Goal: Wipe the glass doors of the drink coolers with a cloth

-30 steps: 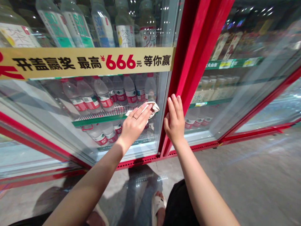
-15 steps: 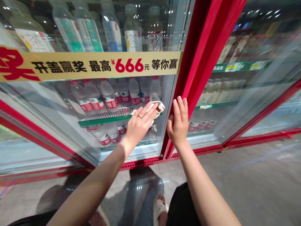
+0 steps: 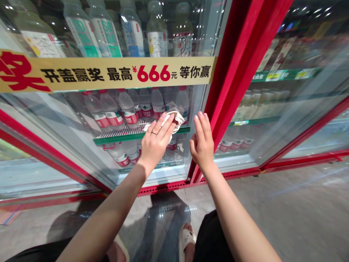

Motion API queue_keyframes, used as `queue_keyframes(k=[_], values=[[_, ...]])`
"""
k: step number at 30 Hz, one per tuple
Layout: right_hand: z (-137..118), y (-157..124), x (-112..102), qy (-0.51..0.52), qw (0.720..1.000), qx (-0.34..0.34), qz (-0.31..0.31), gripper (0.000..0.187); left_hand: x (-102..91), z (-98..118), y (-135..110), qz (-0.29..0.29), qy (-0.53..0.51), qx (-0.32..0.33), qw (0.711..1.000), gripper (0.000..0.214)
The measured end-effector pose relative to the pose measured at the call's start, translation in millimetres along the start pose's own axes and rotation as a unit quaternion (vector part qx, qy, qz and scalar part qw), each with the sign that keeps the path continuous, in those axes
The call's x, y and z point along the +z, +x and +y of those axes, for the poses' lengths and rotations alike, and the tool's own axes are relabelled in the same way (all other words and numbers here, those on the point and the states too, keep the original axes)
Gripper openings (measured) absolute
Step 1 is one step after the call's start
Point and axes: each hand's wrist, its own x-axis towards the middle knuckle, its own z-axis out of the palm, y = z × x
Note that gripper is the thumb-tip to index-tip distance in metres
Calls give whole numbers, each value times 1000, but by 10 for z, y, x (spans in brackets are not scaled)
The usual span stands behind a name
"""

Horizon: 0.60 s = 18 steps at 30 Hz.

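My left hand (image 3: 155, 142) lies flat with fingers stretched out, pressing a white cloth (image 3: 176, 118) against the glass door (image 3: 68, 120) of a red drinks fridge. Only the cloth's upper edge shows past my fingertips. My right hand (image 3: 202, 142) rests flat and open on the same glass, close to the red door frame (image 3: 229, 80), holding nothing. Behind the glass stand several water bottles (image 3: 128, 109) on a green-edged wire shelf (image 3: 122, 135).
A yellow banner (image 3: 109, 74) with red and black print runs across the door. A second glass door (image 3: 286, 102) stands at the right, with drinks behind it. Grey floor (image 3: 286, 214) spreads below. My sandalled foot (image 3: 185, 236) is near the fridge base.
My left hand and the cloth slid a little up and left on the glass. My right hand shifted left off the red frame onto the glass.
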Motion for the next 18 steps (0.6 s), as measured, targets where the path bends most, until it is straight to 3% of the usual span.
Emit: queue_keyframes(k=[3, 6, 10, 13, 18], values=[[-15, -18, 37, 3, 1000, -4, -18, 88, 4, 19, 92, 10, -10, -16, 1000, 58], [-36, -19, 83, 14, 1000, -12, -15, 87, 32, 49, 138, -6, -19, 10, 1000, 56], [-69, -3, 105, 29, 999, -16, -20, 88, -14, -10, -23, -45, -24, 36, 998, 57], [-78, -2, 106, 35, 999, -15, -29, 89, -85, -105, -146, -52, -25, 13, 998, 59], [-81, -5, 127, 45, 998, -16, -28, 89, -116, -143, -32, -34, -14, 0, 999, 58]])
